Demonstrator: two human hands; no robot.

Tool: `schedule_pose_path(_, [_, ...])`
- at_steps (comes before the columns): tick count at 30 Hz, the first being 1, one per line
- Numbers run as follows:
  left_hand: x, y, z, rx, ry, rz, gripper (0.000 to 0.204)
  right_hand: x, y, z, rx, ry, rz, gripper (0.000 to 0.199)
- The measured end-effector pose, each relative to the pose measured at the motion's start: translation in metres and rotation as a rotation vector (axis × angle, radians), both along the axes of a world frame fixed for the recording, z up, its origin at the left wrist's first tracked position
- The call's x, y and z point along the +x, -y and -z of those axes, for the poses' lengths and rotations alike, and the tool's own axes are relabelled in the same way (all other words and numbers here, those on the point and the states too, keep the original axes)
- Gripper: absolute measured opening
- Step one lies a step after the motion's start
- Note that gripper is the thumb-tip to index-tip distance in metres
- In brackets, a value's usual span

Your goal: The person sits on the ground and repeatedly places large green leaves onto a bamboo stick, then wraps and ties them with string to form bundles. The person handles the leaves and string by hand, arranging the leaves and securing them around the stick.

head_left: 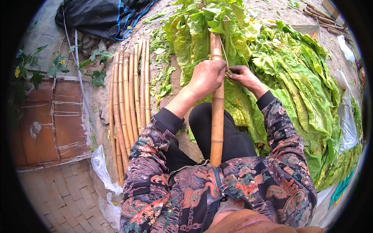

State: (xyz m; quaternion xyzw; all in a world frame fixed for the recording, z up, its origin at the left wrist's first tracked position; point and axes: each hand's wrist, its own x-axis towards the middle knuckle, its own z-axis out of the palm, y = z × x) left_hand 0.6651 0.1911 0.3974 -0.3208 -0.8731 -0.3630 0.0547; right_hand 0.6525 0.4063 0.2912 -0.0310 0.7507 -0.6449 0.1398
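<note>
A long bamboo pole (218, 116) runs from my lap away from me, its far part hung with broad green leaves (190, 42) that look like tobacco. My left hand (207, 79) lies closed across the pole. Just right of the pole, my right hand (245, 78) is closed in a pinch, its fingertips meeting those of the left. A thin pale string (223, 48) comes down from the leafy part into the pinched fingers of both hands. What else may be between the fingertips is hidden.
On my right lies a big heap of loose leaves (299, 89). Several bare bamboo poles (126, 89) lie side by side on my left. Beyond them are a black sheet with blue edging (103, 17), a rusty brown panel (54, 116) and crumpled clear plastic (103, 169). Leaf scraps (165, 79) litter the ground.
</note>
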Motion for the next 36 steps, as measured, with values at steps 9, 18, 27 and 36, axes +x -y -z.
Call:
schedule_pose_path(9, [-0.149, 0.067, 0.072, -0.384, 0.511, -0.069, 0.020, -0.072, 0.036, -0.003, -0.376, 0.003, -0.084, 0.032])
schedule_pose_path(18, [-0.141, -0.033, -0.070, -0.640, -0.454, 0.044, 0.011, -0.114, 0.058, -0.004, -0.518, -0.169, 0.251, 0.027])
schedule_pose_path(27, [-0.009, -0.042, 0.034, -0.078, -0.315, -0.356, 0.009, -0.006, -0.025, -0.001, 0.561, -0.617, 0.517, 0.023])
schedule_pose_path(36, [-0.014, -0.051, 0.033, -0.193, -0.330, -0.360, 0.013, 0.116, -0.238, 0.029, 1.667, -0.447, 0.623, 0.027])
